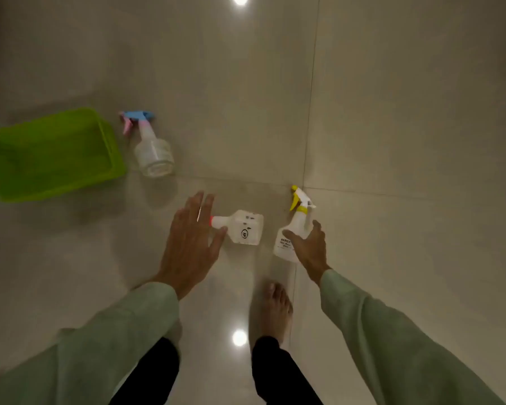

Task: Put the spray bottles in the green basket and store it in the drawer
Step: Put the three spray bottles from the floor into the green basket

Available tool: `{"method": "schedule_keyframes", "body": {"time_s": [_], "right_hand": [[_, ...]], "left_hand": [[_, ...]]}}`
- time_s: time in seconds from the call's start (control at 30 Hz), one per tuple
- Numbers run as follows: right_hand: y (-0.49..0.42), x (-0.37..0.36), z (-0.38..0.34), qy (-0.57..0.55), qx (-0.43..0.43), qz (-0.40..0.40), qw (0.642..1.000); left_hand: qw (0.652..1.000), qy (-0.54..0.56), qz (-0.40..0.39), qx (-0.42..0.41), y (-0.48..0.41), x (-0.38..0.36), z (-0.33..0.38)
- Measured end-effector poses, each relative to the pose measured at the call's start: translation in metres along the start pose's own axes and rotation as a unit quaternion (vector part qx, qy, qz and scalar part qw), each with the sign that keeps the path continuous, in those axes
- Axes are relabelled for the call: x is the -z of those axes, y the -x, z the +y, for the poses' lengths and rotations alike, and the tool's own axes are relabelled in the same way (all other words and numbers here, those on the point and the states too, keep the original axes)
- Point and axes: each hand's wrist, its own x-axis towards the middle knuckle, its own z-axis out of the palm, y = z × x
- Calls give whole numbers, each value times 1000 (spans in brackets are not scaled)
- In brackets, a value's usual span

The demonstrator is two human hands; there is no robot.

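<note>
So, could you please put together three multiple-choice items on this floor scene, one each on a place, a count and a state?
1. Where is the green basket relative to the spray bottle with the blue and pink head?
A. To its left
B. To its right
C. On top of it

2. How many spray bottles are in view?
A. One
B. Three
C. Five

3. What state is the bottle nearest the left hand in?
A. Standing inside the basket
B. Lying on its side on the floor
C. Lifted in the air

Answers:
1 A, the basket sits at the picture's left edge, the bottle just right of it.
2 B, the blue-headed one, the middle bottle and the yellow-headed bottle by the right hand.
3 B, its neck points sideways along the tiled floor.
</note>
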Motion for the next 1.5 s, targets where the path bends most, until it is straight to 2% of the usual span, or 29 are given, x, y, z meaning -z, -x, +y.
{"method": "schedule_keyframes", "body": {"time_s": [0.13,0.3,0.43,0.6,0.83,0.93,1.1,1.2,1.4,1.5], "right_hand": [[-40,-21,10,-92,-74,-49,992],[-34,-26,-1,-200,-77,-78,974],[13,-20,-47,-251,10,-48,967],[94,-41,-137,-235,120,-113,958],[179,-131,-263,-244,141,-187,941],[202,-174,-302,-263,162,-209,928],[213,-248,-349,-221,220,-272,910],[198,-285,-364,-166,261,-240,920],[154,-343,-373,-80,311,-68,945],[133,-363,-368,-79,349,-33,933]], "left_hand": [[1000,-16,-17,2,-18,-29,-35],[1000,2,11,4,-20,-26,-54],[999,13,32,31,-6,17,-64],[994,14,88,58,12,93,-88],[978,53,166,111,35,189,-147],[973,43,188,125,40,220,-180],[967,29,203,153,35,248,-239],[963,28,211,165,23,244,-267],[959,30,221,174,-17,222,-299],[957,32,226,177,-40,214,-308]]}}
